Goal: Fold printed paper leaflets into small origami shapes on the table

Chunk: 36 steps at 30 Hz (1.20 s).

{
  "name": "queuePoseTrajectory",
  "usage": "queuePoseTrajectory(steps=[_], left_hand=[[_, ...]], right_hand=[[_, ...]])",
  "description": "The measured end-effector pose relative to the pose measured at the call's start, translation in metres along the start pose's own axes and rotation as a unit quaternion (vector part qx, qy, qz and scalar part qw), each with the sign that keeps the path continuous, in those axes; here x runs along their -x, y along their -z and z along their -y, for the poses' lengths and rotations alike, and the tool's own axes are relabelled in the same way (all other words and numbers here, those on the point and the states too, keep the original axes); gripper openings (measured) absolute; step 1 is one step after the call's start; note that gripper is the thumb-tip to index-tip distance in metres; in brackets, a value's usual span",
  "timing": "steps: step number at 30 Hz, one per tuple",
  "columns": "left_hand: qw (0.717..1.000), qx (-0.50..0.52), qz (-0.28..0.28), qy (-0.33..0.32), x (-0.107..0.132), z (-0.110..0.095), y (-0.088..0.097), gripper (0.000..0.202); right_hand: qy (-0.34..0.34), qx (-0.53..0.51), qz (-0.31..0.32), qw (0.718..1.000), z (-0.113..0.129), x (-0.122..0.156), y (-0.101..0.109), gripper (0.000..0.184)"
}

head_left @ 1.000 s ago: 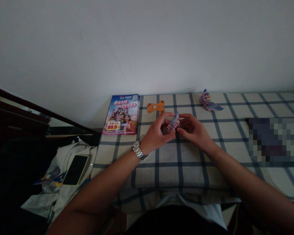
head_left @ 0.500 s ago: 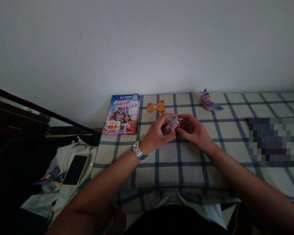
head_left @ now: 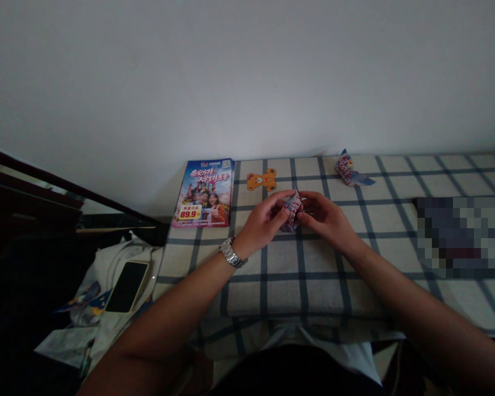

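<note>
A small folded paper piece (head_left: 292, 212), printed in red, white and blue, is held between my two hands above the checked cloth. My left hand (head_left: 266, 220), with a silver watch at the wrist, pinches its left side, the thumb lying across the front. From the right, my right hand (head_left: 324, 220) grips the other edge between thumb and fingers. Part of the paper is hidden behind the fingers. Beyond my right hand stands another folded paper figure (head_left: 348, 169) in similar colours. A flat bear cutout or picture (head_left: 262, 180) lies just behind my left hand.
A stack of printed flyers (head_left: 204, 192) lies at the left of the table's checked cloth (head_left: 247, 297). On the right is a dark, pixelated object (head_left: 457, 236). A phone (head_left: 127, 286) rests on a white bag (head_left: 103, 258) at the lower left. The wall stands behind the table.
The folded paper has turned more upright between my fingers. My left thumb has moved up onto its front face. Both hands stay in nearly the same place.
</note>
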<state>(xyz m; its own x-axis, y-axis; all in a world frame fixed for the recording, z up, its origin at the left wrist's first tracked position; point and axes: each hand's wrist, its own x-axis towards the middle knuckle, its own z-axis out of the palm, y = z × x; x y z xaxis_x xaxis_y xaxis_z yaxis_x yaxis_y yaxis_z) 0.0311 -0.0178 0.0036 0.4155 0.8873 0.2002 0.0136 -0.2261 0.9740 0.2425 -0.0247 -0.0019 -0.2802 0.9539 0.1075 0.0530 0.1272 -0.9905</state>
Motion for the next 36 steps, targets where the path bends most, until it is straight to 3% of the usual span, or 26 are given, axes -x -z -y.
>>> queuePoseTrajectory(steps=[20,36], left_hand=[[0.998,0.056,0.001,0.022,-0.0013,0.0032,-0.0009,0.05],[0.999,0.033,-0.01,0.017,-0.0018,0.0018,-0.0007,0.05]], right_hand=[[0.015,0.026,0.009,1.0,0.002,0.0011,0.0015,0.055],[0.012,0.059,0.01,0.998,0.0034,0.0006,0.0026,0.059]])
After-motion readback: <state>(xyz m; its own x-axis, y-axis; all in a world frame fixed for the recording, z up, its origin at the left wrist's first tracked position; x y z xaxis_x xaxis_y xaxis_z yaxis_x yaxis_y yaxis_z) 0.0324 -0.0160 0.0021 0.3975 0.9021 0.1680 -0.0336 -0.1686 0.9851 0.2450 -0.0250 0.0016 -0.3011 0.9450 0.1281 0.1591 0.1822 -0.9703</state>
